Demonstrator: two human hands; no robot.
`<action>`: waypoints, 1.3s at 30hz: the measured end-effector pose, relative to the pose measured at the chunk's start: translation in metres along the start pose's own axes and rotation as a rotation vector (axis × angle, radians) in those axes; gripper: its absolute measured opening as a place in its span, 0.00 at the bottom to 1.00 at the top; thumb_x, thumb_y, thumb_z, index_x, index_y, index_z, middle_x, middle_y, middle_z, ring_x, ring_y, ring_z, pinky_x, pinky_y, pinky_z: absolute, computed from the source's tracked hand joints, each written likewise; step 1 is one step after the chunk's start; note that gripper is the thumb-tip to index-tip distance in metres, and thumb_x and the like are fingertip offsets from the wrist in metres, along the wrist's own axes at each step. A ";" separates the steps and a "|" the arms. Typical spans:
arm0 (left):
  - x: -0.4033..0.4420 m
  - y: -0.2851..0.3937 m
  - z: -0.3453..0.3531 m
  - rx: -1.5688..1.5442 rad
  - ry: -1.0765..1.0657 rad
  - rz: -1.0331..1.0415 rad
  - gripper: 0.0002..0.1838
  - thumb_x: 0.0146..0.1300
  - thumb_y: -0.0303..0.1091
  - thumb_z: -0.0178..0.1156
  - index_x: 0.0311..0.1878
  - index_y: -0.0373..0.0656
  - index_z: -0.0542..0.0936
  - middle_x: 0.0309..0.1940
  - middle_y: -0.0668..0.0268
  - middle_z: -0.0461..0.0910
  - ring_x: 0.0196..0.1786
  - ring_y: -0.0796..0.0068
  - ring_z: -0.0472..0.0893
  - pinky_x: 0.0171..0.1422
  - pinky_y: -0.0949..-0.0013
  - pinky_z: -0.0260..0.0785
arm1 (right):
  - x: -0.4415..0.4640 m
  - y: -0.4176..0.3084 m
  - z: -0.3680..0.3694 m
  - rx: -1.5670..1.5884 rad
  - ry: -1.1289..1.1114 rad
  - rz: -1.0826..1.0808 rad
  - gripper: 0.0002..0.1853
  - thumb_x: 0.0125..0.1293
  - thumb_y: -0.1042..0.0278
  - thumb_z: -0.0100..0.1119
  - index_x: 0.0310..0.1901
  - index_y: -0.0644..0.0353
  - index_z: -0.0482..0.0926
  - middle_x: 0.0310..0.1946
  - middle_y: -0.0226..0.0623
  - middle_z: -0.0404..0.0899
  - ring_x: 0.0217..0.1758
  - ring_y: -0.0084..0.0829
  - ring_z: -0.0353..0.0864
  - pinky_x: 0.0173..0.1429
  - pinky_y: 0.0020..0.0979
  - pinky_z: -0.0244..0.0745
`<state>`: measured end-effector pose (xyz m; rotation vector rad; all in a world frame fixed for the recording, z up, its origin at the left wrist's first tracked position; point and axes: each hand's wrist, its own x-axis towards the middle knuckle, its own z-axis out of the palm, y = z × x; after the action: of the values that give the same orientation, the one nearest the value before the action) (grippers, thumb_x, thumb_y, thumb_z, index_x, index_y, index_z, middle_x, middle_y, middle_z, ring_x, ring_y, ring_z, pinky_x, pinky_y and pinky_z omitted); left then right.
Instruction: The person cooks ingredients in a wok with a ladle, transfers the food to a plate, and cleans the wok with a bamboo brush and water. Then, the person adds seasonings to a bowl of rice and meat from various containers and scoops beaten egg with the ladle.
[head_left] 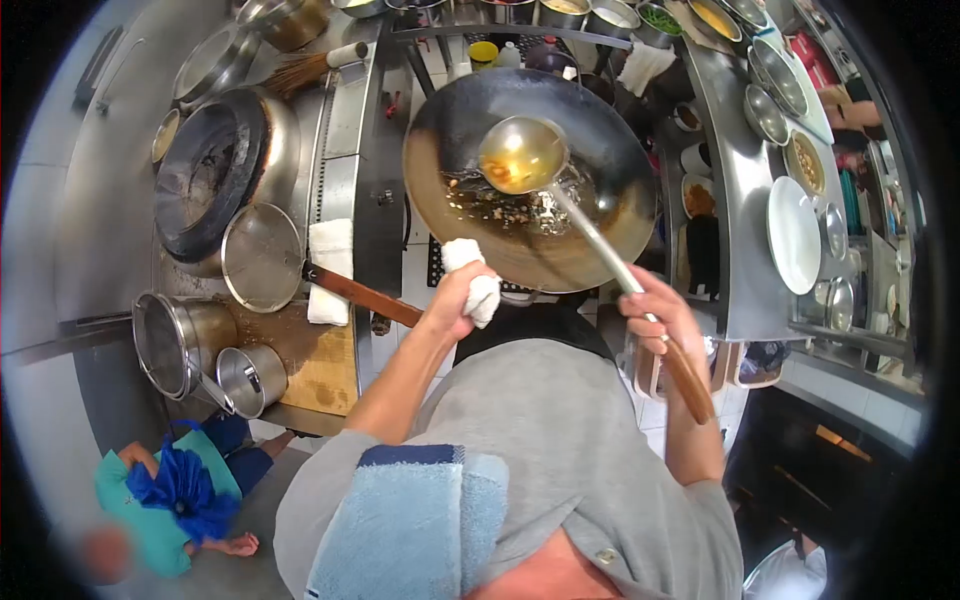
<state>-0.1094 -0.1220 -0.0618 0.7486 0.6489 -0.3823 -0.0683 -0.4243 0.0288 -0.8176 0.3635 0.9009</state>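
Note:
A large dark wok (pixel 430 190) is tilted in front of me, with oily liquid and small bits of food on its inner surface. My left hand (pixel 455 298) is closed around a folded white cloth (pixel 464 262) at the wok's near left rim. My right hand (pixel 665 315) grips the long handle of a metal ladle (pixel 522 155), wooden at its end. The ladle's bowl is over the wok and holds yellowish liquid.
On the left are a blackened round pan (pixel 215 175), a strainer (pixel 262 258) whose wooden handle reaches toward my left forearm, and metal pots (pixel 250 380). A white plate (pixel 794 235) lies on the right counter. Another person (pixel 205 470) is at lower left.

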 end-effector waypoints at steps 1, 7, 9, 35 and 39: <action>-0.008 0.003 0.000 0.023 0.024 -0.009 0.07 0.54 0.29 0.58 0.35 0.40 0.73 0.25 0.64 0.77 0.25 0.75 0.78 0.26 0.73 0.72 | -0.006 -0.007 -0.005 -0.262 0.081 -0.076 0.34 0.64 0.77 0.52 0.71 0.61 0.53 0.27 0.31 0.66 0.15 0.14 0.60 0.09 0.18 0.55; -0.019 -0.009 0.022 0.071 0.064 0.158 0.03 0.55 0.27 0.58 0.33 0.40 0.75 0.25 0.67 0.76 0.25 0.77 0.77 0.27 0.71 0.69 | -0.020 -0.011 0.003 -0.947 0.342 -0.146 0.35 0.64 0.75 0.51 0.72 0.59 0.52 0.24 0.27 0.68 0.16 0.15 0.61 0.20 0.23 0.61; -0.003 -0.019 0.034 0.065 0.056 0.254 0.02 0.57 0.27 0.57 0.34 0.41 0.76 0.24 0.69 0.76 0.25 0.78 0.77 0.27 0.71 0.69 | -0.015 0.003 0.015 -0.768 0.242 -0.086 0.36 0.64 0.75 0.50 0.73 0.59 0.50 0.23 0.26 0.66 0.16 0.16 0.61 0.16 0.22 0.60; 0.021 -0.019 0.049 -0.007 0.001 0.106 0.02 0.57 0.27 0.56 0.30 0.43 0.74 0.21 0.70 0.74 0.20 0.78 0.75 0.20 0.71 0.66 | -0.030 0.029 0.023 -0.140 0.042 0.041 0.33 0.67 0.76 0.48 0.72 0.59 0.49 0.25 0.29 0.63 0.14 0.14 0.58 0.10 0.19 0.57; 0.019 -0.017 0.027 -0.070 -0.159 -0.023 0.02 0.56 0.27 0.56 0.31 0.43 0.73 0.21 0.68 0.74 0.21 0.76 0.76 0.21 0.70 0.69 | -0.013 0.052 -0.003 0.527 -0.171 0.116 0.28 0.69 0.77 0.45 0.70 0.59 0.54 0.25 0.29 0.60 0.13 0.10 0.56 0.08 0.15 0.53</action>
<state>-0.0933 -0.1549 -0.0682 0.6378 0.5184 -0.4333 -0.1182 -0.4151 0.0104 -0.2355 0.4746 0.9189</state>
